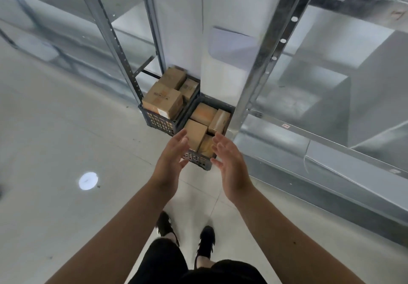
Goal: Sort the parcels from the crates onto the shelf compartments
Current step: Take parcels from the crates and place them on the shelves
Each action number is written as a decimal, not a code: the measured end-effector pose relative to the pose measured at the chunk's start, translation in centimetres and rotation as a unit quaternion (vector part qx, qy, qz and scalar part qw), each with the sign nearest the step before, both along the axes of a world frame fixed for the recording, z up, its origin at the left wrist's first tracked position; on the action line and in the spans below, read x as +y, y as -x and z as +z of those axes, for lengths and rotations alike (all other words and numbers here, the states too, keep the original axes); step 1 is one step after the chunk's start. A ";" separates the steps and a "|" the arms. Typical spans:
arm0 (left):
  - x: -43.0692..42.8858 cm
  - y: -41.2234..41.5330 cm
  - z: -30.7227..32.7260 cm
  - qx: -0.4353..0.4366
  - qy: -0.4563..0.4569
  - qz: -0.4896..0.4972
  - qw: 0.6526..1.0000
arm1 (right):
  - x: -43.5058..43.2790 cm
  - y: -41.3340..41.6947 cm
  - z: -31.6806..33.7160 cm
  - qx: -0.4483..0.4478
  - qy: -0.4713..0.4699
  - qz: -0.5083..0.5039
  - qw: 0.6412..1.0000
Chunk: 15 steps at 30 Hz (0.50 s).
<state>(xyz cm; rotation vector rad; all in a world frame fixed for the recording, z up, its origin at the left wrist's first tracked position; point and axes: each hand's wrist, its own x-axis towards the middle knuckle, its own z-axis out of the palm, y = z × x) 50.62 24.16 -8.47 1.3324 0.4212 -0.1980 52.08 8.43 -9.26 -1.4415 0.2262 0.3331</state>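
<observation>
- Black shorts [167,261] and black shoes [206,239] at the bottom edge, the shoes standing on the floor.
- Pale, glossy tiled floor [66,129], with one round white spot [88,180] to the left.
- Bare left hand [171,162]: fingers straight and spread, palm turned inward, holding nothing. It shows over the left corner of the near crate.
- Bare right hand [227,162]: fingers spread and slightly bent, palm facing the left hand, holding nothing. The two hands are apart, with parcels showing in the gap.
- Dark plastic lattice near crate [198,160], on the floor just beside the right upright. It holds about four brown cardboard parcels [195,132] packed side by side.
- Matching far crate [159,121], touching the near crate's far-left side. It holds three cardboard boxes rising above the rim, with the largest box [162,100] in front.
- Galvanised steel shelving: right upright [265,63] with its low shelf [331,155], and left upright [110,41] behind the far crate.
</observation>
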 end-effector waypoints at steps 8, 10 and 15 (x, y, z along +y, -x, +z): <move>5.2 -9.4 -2.8 0.043 0.012 -0.037 0.998 | 4.8 -8.2 -2.2 0.049 0.023 -0.041 0.998; 7.0 -11.7 -3.3 0.052 0.020 -0.055 0.997 | 6.4 -10.4 -2.7 0.062 0.034 -0.061 0.996; 10.9 -17.2 -5.0 0.089 0.007 -0.093 0.992 | 10.0 -15.1 -4.7 0.106 0.023 -0.099 0.989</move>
